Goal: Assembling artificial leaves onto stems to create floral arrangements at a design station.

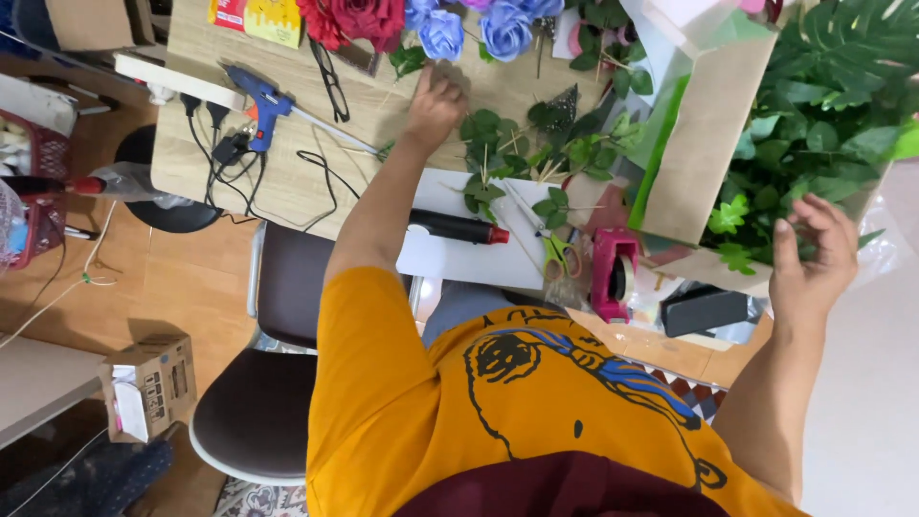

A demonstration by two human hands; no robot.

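**A:** What am I looking at from the head camera?

**B:** I'm looking down over an orange shirt at a wooden table crowded with craft supplies. The left hand is reaching far forward, fingers curled down onto the tabletop among loose green leaf sprigs — I cannot tell whether it is pinching anything.

**A:** And the other hand?

**B:** The right hand is hovering with fingers spread and relaxed, grasping nothing, right at the edge of a cardboard box packed with green foliage.

**A:** What is lying around them?

**B:** A blue glue gun is lying left of the reaching hand, its cables trailing off the table edge. Red roses and blue roses are sitting along the far edge. Nearer the body, a black tube with a red tip is resting on a white sheet, with green-handled scissors and a pink tape dispenser just beside it — all between the two hands. A dark chair is standing below the table.
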